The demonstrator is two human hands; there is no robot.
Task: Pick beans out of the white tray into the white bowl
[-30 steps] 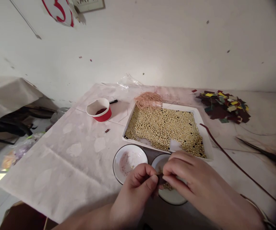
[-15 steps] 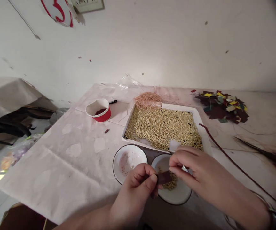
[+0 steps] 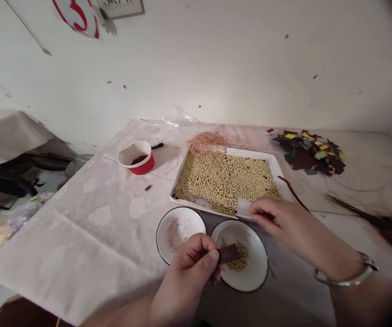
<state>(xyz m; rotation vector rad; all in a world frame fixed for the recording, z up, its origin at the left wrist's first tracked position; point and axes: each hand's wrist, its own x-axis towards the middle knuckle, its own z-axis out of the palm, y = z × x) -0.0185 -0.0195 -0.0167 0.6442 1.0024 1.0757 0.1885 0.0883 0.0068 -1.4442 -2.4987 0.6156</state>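
My left hand point(image 3: 191, 268) pinches a small dark brown strip point(image 3: 229, 253) between thumb and fingers, above the right-hand white bowl point(image 3: 253, 277). Small round yellowish beads point(image 3: 241, 259) lie in that bowl, partly hidden by the strip. Over the front right of a white tray point(image 3: 279, 169) is my right hand point(image 3: 280, 222), with thumb and fingers drawn together; what they hold, if anything, is hidden. Pale round beads point(image 3: 230, 179) with a few dark ones fill most of the tray. A second white bowl point(image 3: 185, 222) with reddish specks stands beside the first, partly behind my left hand.
A red and white paper tub point(image 3: 143, 167) with dark red contents stands at left, near a black pen point(image 3: 157, 146). Copper-coloured thread point(image 3: 206, 144) rests on the tray's back edge. Scraps point(image 3: 313, 154) are heaped at the right, behind scissors point(image 3: 362, 213).
My right hand has moved away from the brown strip, rightward and up to the tray's front. My left hand still holds the strip. The view has shifted slightly.
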